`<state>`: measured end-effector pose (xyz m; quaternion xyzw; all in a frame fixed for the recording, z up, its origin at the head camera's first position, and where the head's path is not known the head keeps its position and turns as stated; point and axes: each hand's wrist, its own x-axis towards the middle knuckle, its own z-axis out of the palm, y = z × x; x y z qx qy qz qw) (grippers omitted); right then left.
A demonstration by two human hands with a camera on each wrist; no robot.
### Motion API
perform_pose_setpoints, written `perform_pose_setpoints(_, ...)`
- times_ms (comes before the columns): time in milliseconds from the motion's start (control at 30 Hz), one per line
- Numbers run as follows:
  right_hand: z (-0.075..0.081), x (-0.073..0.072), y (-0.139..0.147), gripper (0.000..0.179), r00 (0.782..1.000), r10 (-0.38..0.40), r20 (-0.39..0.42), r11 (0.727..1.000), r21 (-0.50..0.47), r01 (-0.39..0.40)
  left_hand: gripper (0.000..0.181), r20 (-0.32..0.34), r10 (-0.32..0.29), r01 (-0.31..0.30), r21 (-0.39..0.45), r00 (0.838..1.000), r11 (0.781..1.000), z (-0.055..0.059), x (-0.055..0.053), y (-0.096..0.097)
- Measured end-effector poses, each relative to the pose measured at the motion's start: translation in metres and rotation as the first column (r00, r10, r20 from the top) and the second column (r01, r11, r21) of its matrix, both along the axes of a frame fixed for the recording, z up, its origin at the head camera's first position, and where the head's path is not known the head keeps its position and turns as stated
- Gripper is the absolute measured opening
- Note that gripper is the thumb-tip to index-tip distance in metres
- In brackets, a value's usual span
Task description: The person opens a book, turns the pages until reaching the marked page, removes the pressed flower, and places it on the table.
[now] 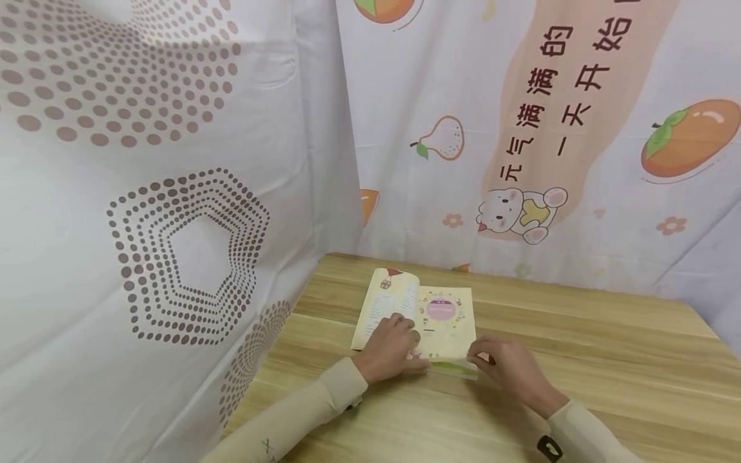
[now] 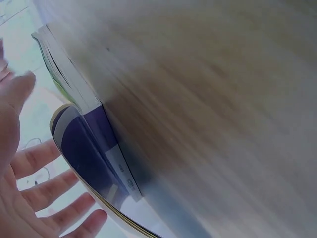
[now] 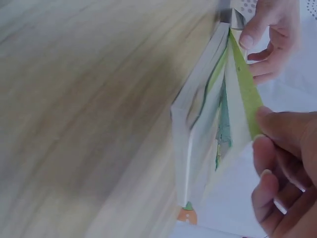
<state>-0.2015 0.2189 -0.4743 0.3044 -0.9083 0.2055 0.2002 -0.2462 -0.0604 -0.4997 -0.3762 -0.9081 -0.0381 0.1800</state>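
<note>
An open book (image 1: 442, 331) with cream pages and a pink round picture lies on the table. My left hand (image 1: 389, 347) rests over its left page near the spine. In the left wrist view the fingers (image 2: 54, 191) of that hand are spread against the lifted, curved cover side. My right hand (image 1: 512, 366) pinches a page (image 3: 245, 82) by its lower right corner, between thumb and fingers. That page is lifted off the stack, and a green-edged page shows beneath it. In the right wrist view the thick page block (image 3: 198, 94) lies on the wood.
The wooden table (image 1: 579, 360) stretches far to the right of the book. A white curtain with dotted patterns (image 1: 191, 257) hangs close at the left. Behind the table hangs another cloth (image 1: 417, 212) with fruit, a bear and writing.
</note>
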Motion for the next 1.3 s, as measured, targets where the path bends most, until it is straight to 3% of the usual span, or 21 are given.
perform_pose_setpoints(167, 0.005, -0.001, -0.004, 0.025, 0.985, 0.067, -0.158, 0.995, -0.065, -0.078, 0.046, -0.047, 0.001, 0.000, 0.010, 0.999, 1.000, -0.004, 0.000, 0.002)
perform_pose_setpoints(333, 0.007, -0.001, -0.005, 0.039, 0.972, 0.046, -0.229, 0.986, -0.147, -0.081, 0.034, -0.040, 0.042, -0.040, 0.035, 0.998, 0.999, -0.002, -0.001, 0.002)
perform_pose_setpoints(433, 0.005, -0.002, -0.003, 0.040, 0.979, 0.027, -0.204, 0.989, -0.136, -0.055, 0.040, -0.092, 0.070, -0.064, 0.069, 0.993, 0.996, 0.000, -0.003, 0.000)
perform_pose_setpoints(567, -0.001, -0.001, 0.001, 0.032, 0.992, 0.033, -0.121, 0.997, -0.062, -0.040, 0.059, -0.217, 0.115, -0.080, 0.163, 0.969, 0.983, 0.001, -0.008, -0.003)
perform_pose_setpoints(667, -0.008, 0.000, 0.003, 0.028, 0.998, 0.036, -0.050, 0.999, -0.020, -0.037, 0.065, -0.254, 0.137, -0.079, 0.228, 0.957, 0.971, 0.002, -0.010, -0.005)
perform_pose_setpoints(900, -0.019, 0.003, 0.008, 0.019, 0.998, -0.015, 0.063, 0.999, 0.038, 0.012, 0.046, -0.214, 0.177, -0.128, 0.224, 0.961, 0.966, 0.006, -0.008, -0.008)
perform_pose_setpoints(1033, -0.020, 0.003, 0.009, 0.017, 0.997, -0.051, 0.061, 0.995, 0.085, 0.046, 0.038, -0.193, 0.189, -0.150, 0.201, 0.963, 0.968, 0.006, -0.007, -0.008)
perform_pose_setpoints(1300, -0.019, 0.005, 0.012, 0.012, 0.994, -0.076, 0.082, 0.989, 0.134, 0.064, 0.035, -0.161, 0.152, -0.136, 0.106, 0.975, 0.985, 0.008, -0.005, -0.010)
